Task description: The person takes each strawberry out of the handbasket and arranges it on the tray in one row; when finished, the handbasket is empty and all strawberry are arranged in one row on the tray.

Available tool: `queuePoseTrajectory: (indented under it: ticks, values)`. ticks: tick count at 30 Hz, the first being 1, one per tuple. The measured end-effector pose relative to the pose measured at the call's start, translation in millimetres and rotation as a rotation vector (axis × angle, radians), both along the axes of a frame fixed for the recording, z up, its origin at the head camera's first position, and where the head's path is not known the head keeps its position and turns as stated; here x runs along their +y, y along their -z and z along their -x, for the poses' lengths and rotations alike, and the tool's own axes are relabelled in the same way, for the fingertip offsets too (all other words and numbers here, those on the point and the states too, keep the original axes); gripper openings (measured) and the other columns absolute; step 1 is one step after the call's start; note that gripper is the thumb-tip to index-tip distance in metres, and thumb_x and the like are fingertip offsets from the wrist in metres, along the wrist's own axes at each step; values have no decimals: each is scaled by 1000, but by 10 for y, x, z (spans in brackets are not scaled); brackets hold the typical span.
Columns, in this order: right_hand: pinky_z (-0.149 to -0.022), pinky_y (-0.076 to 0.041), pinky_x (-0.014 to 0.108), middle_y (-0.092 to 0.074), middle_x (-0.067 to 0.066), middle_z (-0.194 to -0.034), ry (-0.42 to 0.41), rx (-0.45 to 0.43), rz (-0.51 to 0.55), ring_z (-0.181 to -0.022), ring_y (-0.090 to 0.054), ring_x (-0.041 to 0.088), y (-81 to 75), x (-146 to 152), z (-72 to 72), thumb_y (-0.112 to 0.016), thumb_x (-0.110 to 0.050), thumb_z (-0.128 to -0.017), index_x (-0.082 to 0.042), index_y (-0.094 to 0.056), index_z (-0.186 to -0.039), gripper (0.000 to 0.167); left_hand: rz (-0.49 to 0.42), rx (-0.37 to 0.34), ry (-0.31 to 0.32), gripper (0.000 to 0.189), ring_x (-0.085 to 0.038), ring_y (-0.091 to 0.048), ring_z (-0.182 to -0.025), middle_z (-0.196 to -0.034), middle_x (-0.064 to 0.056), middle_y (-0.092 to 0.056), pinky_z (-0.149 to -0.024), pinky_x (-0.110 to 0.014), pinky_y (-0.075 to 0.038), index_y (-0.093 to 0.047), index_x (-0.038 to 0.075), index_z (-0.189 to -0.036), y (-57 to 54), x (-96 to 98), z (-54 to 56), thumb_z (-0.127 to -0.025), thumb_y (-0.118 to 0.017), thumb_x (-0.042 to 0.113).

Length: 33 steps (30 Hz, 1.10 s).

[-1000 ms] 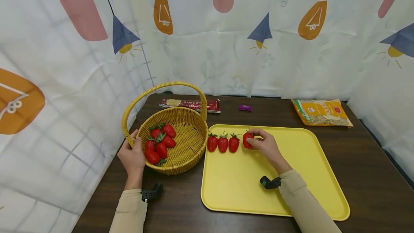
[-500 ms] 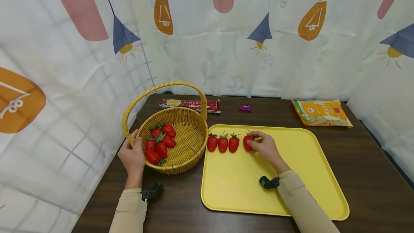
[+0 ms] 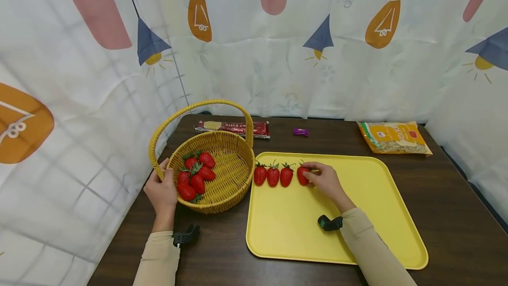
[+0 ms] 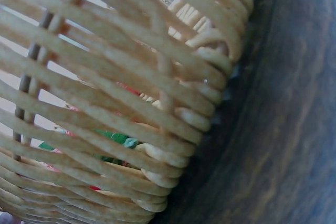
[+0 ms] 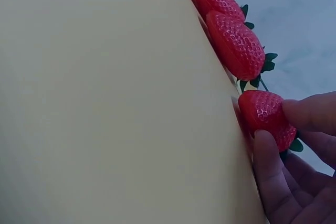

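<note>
Left hand (image 3: 162, 191) grips the yellow basket (image 3: 232, 167) at 9 o'clock, while the right hand (image 3: 327, 182) pinches 1 strawberry (image 3: 302, 176) on the tray (image 3: 293, 233), at 3 o'clock from 3 others (image 3: 273, 176).

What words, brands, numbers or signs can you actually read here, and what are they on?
"GUSTO": on the red packet behind the basket; its other lettering is too small to read surely.
Orange bag: printed lettering, too blurred to quote.
Purple wrapper: any print is too small to read.
I can read no numbers.
</note>
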State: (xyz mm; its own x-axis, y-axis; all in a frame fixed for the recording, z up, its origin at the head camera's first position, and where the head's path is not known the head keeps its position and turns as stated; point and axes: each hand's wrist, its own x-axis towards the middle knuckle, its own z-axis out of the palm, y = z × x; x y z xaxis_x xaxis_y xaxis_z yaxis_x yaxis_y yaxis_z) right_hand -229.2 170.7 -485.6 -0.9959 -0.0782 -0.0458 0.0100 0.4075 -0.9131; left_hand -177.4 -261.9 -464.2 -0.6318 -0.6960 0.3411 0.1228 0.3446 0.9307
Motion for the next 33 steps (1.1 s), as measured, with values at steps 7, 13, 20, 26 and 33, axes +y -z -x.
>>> queuePoseTrajectory:
  ticks: [7, 13, 20, 26, 33]
  values:
    - [-67, -56, 29, -63, 20, -123, -15, 9, -3, -88, -66, 23, -21, -40, -7, -68, -13, -92, -4, -68, -122, 31, 6, 0, -4, 30, -6, -60, -96, -113, -13, -71, -77, -18, -41, -73, 8, -118, -9, -1, 5, -94, -56, 16]
    - [-66, -56, 29, -64, 20, -121, -34, 11, 17, -86, -67, 22, -4, -62, -7, -68, -10, -91, -4, -68, -122, 32, -9, 4, 15, 30, -6, -55, -79, -111, -17, -71, -71, -19, -38, -72, 9, -119, -9, -7, -4, -95, -56, 16]
    - [-68, -56, 30, -64, 21, -122, -51, 3, 37, -88, -68, 23, 3, -84, -13, -68, -9, -90, -3, -66, -123, 33, -18, 23, 43, 30, -4, -56, -83, -118, -14, -69, -71, -19, -38, -71, 8, -120, -16, -8, -3, -95, -56, 15]
    - [-68, -56, 30, -64, 20, -121, -44, -3, 20, -88, -67, 22, -16, -110, -29, -68, -8, -90, -4, -67, -122, 32, -7, 23, 29, 30, -8, -48, -71, -110, -18, -71, -67, -22, -36, -72, 9, -119, 5, -11, 1, -95, -55, 15]
    - [-67, -56, 30, -63, 20, -121, -34, 6, 28, -85, -68, 22, -12, -94, -41, -67, -10, -91, -3, -68, -121, 30, 10, 10, 11, 30, -11, -29, -53, -84, -25, -66, -56, -24, -30, -73, 12, -119, 14, -5, -8, -95, -56, 15]
